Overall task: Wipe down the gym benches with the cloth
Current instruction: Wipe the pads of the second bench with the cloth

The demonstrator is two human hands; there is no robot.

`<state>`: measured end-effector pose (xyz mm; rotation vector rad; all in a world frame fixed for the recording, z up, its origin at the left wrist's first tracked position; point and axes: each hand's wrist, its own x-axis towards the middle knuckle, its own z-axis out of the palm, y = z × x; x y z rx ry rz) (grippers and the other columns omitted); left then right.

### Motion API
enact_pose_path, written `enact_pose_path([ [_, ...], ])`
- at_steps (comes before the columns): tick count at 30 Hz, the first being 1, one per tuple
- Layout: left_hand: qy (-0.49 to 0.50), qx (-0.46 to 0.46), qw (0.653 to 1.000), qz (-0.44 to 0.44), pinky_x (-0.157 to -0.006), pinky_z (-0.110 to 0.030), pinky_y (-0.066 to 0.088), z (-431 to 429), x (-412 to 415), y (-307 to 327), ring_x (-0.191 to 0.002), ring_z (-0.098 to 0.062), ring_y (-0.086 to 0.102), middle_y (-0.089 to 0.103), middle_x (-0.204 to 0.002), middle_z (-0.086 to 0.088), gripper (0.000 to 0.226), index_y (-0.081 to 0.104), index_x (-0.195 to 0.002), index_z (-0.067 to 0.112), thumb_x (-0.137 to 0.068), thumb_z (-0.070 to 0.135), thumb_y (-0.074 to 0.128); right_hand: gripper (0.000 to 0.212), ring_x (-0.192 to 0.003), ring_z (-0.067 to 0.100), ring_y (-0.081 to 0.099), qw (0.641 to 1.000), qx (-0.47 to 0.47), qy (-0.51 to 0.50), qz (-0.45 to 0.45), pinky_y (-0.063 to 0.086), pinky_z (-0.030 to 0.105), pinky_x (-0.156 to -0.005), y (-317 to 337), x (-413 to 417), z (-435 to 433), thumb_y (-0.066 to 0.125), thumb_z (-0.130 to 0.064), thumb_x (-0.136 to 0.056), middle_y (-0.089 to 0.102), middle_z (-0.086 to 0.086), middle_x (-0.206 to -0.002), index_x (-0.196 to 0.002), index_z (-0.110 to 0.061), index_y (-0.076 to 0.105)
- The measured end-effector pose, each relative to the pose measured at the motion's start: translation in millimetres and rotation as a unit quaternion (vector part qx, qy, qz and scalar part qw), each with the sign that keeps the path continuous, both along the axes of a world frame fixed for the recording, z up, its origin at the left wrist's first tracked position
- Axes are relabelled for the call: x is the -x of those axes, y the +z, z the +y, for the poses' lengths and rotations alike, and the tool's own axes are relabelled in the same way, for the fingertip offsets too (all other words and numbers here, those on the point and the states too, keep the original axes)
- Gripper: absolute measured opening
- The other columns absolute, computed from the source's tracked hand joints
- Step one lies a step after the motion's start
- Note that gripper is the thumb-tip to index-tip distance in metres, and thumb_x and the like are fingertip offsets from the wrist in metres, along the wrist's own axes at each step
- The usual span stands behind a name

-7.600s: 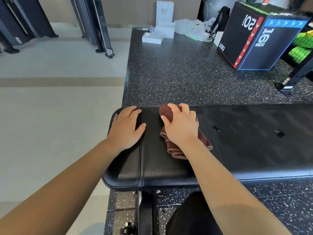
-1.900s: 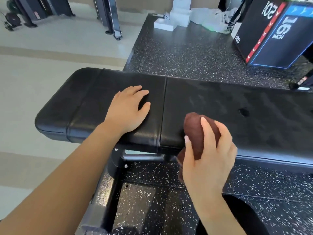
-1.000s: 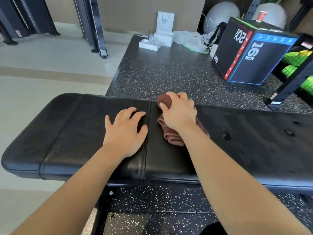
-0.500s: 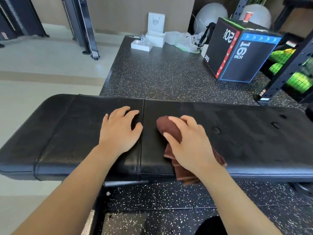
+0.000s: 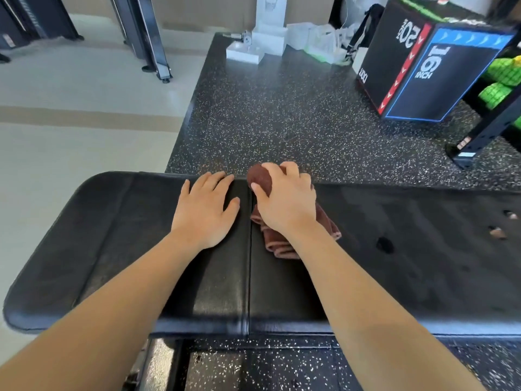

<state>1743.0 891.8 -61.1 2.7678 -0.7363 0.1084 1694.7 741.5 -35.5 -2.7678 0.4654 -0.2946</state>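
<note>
The right hand (image 5: 286, 203) grips a bunched maroon terry cloth (image 5: 277, 241) at the centre of the frame, against the far edge of the black padded bench surface (image 5: 408, 277). The left hand (image 5: 204, 213) lies flat, fingers spread, just left of it

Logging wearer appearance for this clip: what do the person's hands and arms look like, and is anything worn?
Both are bare. The left hand and right hand show no gloves, rings or markings. The left forearm and right forearm show no sleeves, watch or bands down to the frame's lower edge.
</note>
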Motion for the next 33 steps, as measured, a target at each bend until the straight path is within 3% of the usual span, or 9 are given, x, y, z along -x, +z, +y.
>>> enact_pose_path([
  [11,0.014,-0.006,0.999,0.052,-0.116,-0.046,0.009,0,2,10,-0.140,-0.017,0.021,0.033,-0.148,0.005,0.058,0.035,-0.139,0.025,-0.086,0.048,0.028,0.049,-0.117,0.038,0.040,0.980,-0.056,0.004,0.191,0.039,0.052,-0.090,20,-58,-16,0.040,-0.052,-0.092,0.040,0.009,-0.134,-0.135,-0.027,0.037],
  [16,0.009,-0.027,0.997,0.073,-0.116,-0.046,0.007,0,1,13,-0.141,-0.018,0.018,0.028,-0.151,0.004,0.056,0.030,-0.142,0.024,-0.090,0.045,0.027,0.047,-0.118,0.037,0.038,0.981,0.000,-0.087,0.171,0.037,0.052,-0.091,20,-22,-56,0.042,-0.048,-0.093,0.038,0.007,-0.138,-0.135,-0.028,0.037],
  [21,0.022,-0.031,0.994,0.098,-0.116,-0.047,0.007,-9,14,18,-0.144,-0.019,0.011,0.022,-0.155,0.002,0.052,0.027,-0.145,0.017,-0.096,0.032,0.030,0.047,-0.120,0.035,0.035,0.982,-0.010,-0.158,0.102,0.034,0.052,-0.094,16,25,-60,0.046,-0.042,-0.092,0.031,0.003,-0.145,-0.137,-0.029,0.038],
  [26,0.134,0.060,0.982,0.121,-0.114,-0.051,0.004,-60,35,25,-0.143,-0.020,0.015,0.030,-0.151,0.001,0.048,0.034,-0.142,0.015,-0.096,0.029,0.034,0.048,-0.122,0.030,0.031,0.992,-0.061,-0.027,0.106,0.031,0.051,-0.099,15,17,-54,0.048,-0.043,-0.091,0.028,0.000,-0.147,-0.136,-0.033,0.037],
  [30,0.186,0.017,0.975,0.117,-0.114,-0.051,0.002,-95,47,25,-0.144,-0.021,0.010,0.024,-0.154,0.000,0.050,0.031,-0.143,0.015,-0.096,0.032,0.032,0.049,-0.122,0.030,0.033,0.992,-0.055,0.023,0.111,0.032,0.053,-0.097,12,18,-89,0.049,-0.042,-0.091,0.029,0.000,-0.146,-0.137,-0.034,0.035],
  [33,0.188,0.001,0.973,0.137,-0.114,-0.051,0.002,-108,54,26,-0.144,-0.021,0.007,0.019,-0.156,0.001,0.051,0.029,-0.144,0.018,-0.096,0.033,0.032,0.048,-0.121,0.032,0.035,0.991,-0.044,-0.002,0.129,0.033,0.052,-0.095,13,26,-124,0.047,-0.044,-0.091,0.031,0.001,-0.145,-0.136,-0.033,0.037],
])
